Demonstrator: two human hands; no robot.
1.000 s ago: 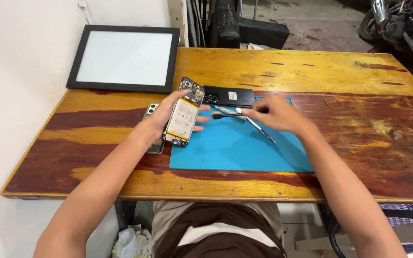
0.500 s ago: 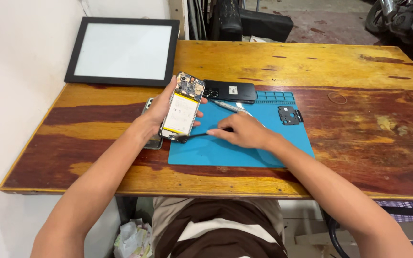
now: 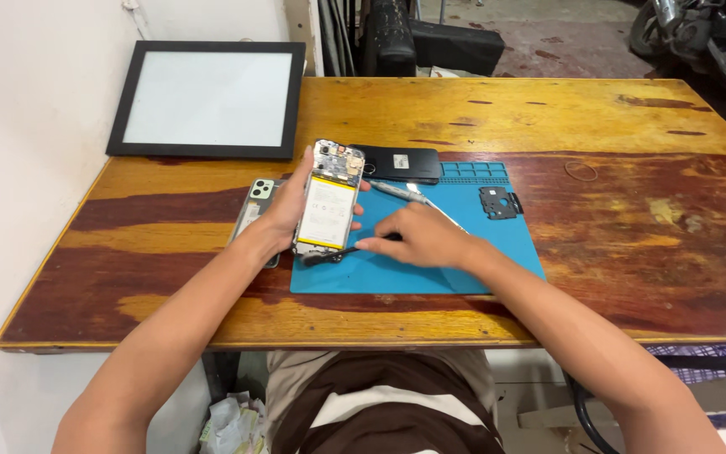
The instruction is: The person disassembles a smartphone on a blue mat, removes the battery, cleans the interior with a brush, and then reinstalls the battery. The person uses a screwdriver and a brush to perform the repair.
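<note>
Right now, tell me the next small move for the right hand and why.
Probably close the fingers on the black tool and lift it toward the opened phone. The right hand rests on the tool's end on the blue mat, while the left hand props the phone up.

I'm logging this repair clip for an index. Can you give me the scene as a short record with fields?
left hand: holds an opened smartphone with exposed white battery, tilted up off the mat
right hand: fingertips on a slim black tool lying on the mat below the phone
work surface: blue rectangular silicone mat on a worn wooden table
on the mat: small black phone cover plate, silver screwdriver
nearby: black phone back cover, second phone with green back, black-framed white panel
</note>
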